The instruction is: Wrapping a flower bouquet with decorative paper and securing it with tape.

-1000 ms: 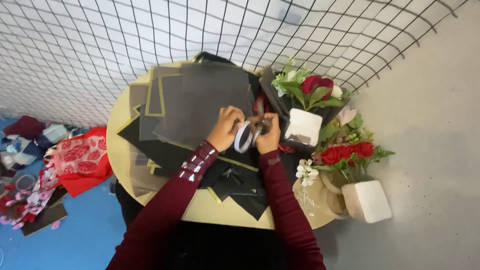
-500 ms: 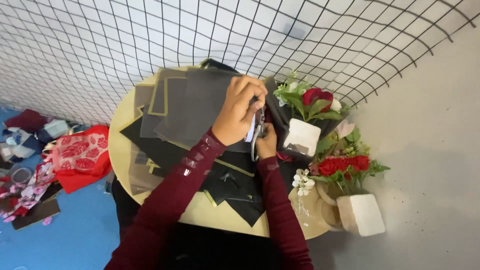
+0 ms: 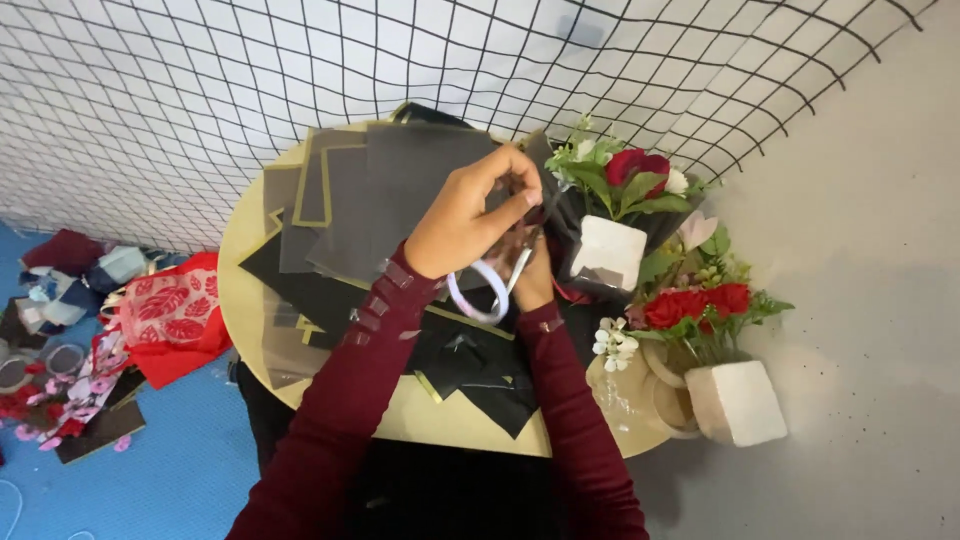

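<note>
Behind the round table [image 3: 250,300] hangs black wire mesh [image 3: 300,80]. Left hand [image 3: 465,215] has lifted from the tape roll [image 3: 478,292] toward the far edge — pinching its strip; right hand [image 3: 530,280] grips scissors [image 3: 522,262] beside dark wrapping sheets [image 3: 400,190].

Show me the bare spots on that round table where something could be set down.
Little is free. A bare strip of the round table runs along its near edge, between the black paper sheets and the sleeves. A thin strip shows at the left rim, beside the grey sheets. The right side is crowded with flower arrangements and white blocks; both hands work at the centre.
</note>
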